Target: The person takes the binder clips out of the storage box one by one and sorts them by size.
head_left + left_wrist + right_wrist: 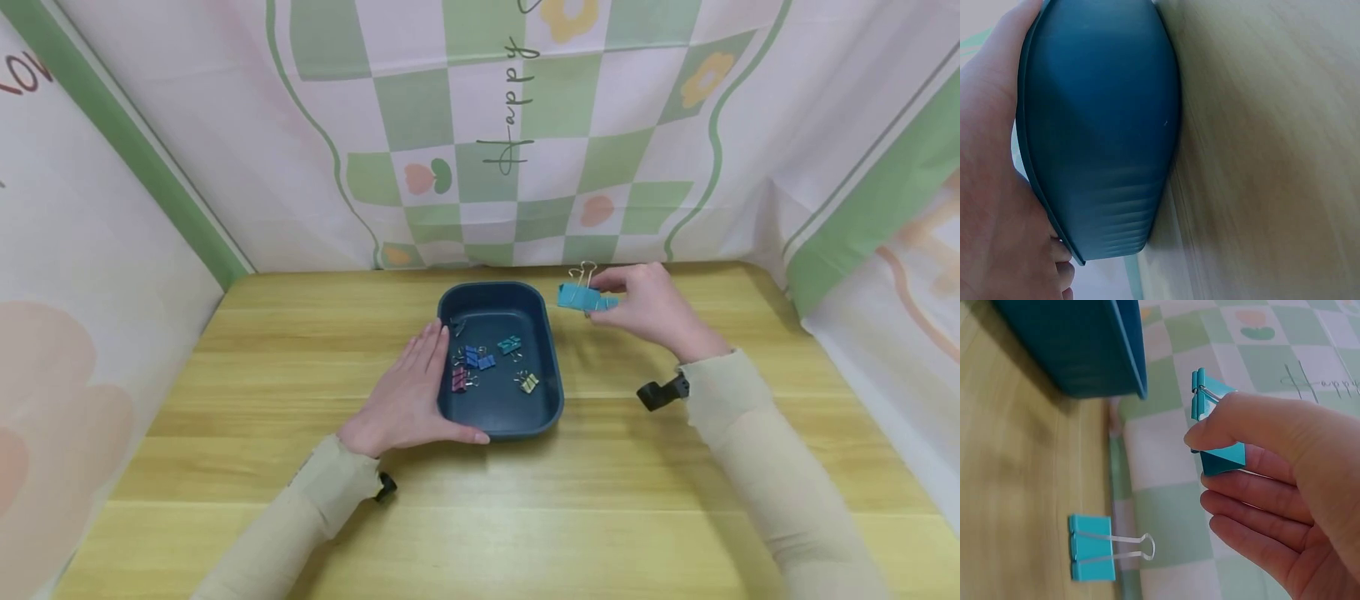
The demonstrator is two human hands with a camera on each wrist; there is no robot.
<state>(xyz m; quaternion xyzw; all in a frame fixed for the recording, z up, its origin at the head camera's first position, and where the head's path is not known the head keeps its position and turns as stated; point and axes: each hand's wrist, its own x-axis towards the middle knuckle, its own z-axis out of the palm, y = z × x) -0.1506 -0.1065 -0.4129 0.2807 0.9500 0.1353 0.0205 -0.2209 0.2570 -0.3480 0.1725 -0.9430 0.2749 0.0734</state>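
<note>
A dark blue tray (pixel 501 423) stands on the table. Along its left rim lies my left hand (pixel 408 392), fingers straight, thumb at the near rim; the left wrist view shows that hand (pixel 991 169) against the tray's rim. Right of the tray, my right hand (pixel 648 310) pinches a teal binder clip (pixel 1225 459) between thumb and forefinger, the other fingers loosely bent. A second large teal binder clip (pixel 1092 548) rests on the table near that hand, wire handles towards the back curtain. From the head, the two clips overlap.
Several small binder clips lie in the tray, among them a blue one (pixel 471 357), a teal one (pixel 510 343), a pink one (pixel 459 380) and a yellow one (pixel 530 383). A patterned curtain (pixel 480 225) hangs behind the wooden table (pixel 300 333).
</note>
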